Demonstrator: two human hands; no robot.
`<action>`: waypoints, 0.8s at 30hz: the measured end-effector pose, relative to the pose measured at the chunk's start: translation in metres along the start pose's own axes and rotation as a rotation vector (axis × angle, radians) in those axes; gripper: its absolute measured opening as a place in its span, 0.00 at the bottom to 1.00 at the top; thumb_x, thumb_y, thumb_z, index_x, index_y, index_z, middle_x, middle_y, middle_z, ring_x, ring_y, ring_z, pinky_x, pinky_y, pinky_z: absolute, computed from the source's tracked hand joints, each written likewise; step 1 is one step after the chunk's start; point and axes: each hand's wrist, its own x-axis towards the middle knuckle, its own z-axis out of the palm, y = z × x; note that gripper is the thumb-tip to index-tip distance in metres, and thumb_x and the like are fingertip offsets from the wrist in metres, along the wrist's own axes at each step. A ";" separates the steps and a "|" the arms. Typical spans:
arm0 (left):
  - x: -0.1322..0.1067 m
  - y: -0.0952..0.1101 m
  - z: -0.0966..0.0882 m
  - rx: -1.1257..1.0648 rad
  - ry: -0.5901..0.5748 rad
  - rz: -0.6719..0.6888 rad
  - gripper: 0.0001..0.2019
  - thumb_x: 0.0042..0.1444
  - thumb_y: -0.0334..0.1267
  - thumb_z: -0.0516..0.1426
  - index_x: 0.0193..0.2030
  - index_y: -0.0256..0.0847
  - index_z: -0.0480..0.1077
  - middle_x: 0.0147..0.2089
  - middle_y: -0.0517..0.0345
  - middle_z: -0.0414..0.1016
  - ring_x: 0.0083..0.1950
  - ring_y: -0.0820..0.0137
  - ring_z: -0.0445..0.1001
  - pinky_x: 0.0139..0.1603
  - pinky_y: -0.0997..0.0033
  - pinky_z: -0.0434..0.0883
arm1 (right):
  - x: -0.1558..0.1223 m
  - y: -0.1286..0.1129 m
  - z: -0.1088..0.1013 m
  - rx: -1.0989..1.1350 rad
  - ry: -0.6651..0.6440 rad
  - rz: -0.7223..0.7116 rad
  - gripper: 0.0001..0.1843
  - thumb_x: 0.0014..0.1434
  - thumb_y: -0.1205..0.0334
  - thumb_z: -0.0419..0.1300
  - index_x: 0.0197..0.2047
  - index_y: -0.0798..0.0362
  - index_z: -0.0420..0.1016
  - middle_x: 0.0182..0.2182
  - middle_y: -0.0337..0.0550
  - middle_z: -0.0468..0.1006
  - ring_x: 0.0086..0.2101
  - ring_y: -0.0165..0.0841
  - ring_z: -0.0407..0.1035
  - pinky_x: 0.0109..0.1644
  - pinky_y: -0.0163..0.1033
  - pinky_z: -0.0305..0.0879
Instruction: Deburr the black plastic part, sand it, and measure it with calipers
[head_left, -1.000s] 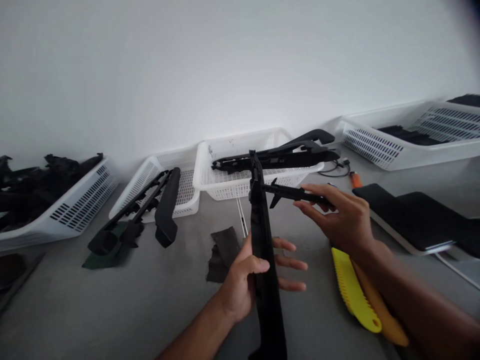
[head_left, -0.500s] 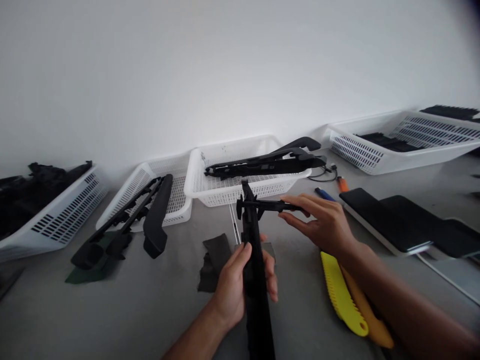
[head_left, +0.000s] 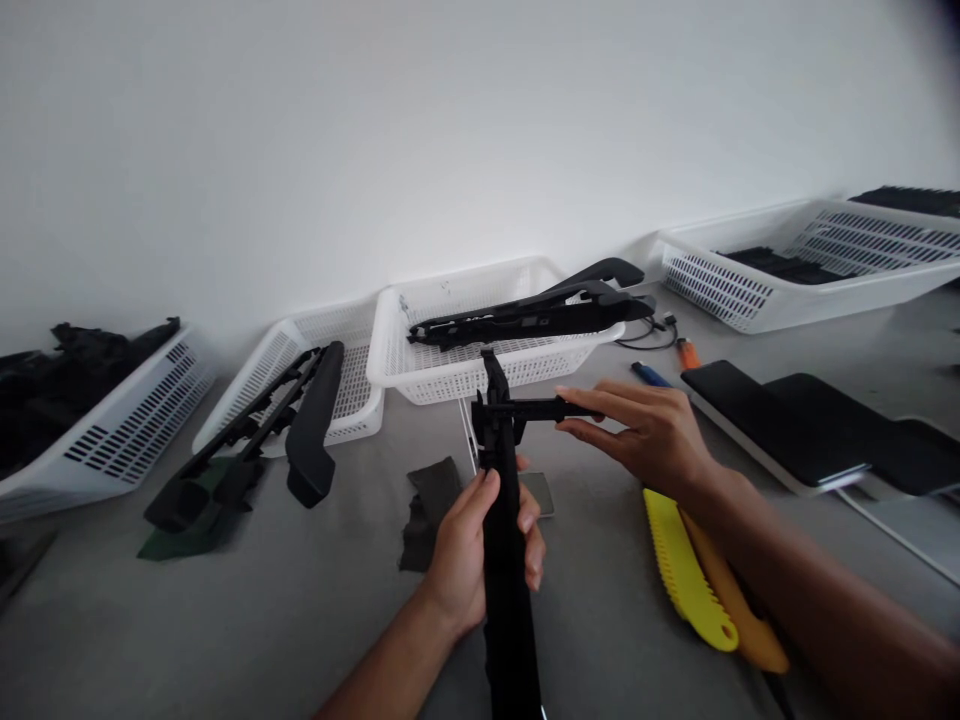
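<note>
My left hand (head_left: 469, 555) is wrapped round a long black plastic trim piece (head_left: 504, 590) that runs from the bottom edge up to the centre. My right hand (head_left: 645, 435) pinches a smaller black plastic bar (head_left: 536, 409) and holds it crosswise against the upper end of the long piece. Both parts hang above the grey table (head_left: 225, 620). A dark cloth scrap (head_left: 427, 510) lies just left of my left hand.
White baskets line the wall: one at centre (head_left: 450, 375) with black trim parts across it, one to its left (head_left: 352, 400), one far left (head_left: 112, 430), one at right (head_left: 810, 285). Yellow tools (head_left: 694, 580), lighters (head_left: 686, 352) and dark flat devices (head_left: 795, 425) lie at right.
My left fingers, spread open a second ago, have closed round the long piece. The small bar in my right hand has moved left onto its upper end.
</note>
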 end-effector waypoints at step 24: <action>-0.003 0.003 0.001 -0.015 -0.064 0.002 0.16 0.72 0.51 0.56 0.55 0.43 0.73 0.30 0.66 0.72 0.19 0.76 0.71 0.17 0.77 0.72 | 0.002 -0.004 0.000 0.028 0.164 0.358 0.15 0.69 0.48 0.68 0.54 0.44 0.85 0.41 0.45 0.88 0.32 0.38 0.81 0.36 0.43 0.76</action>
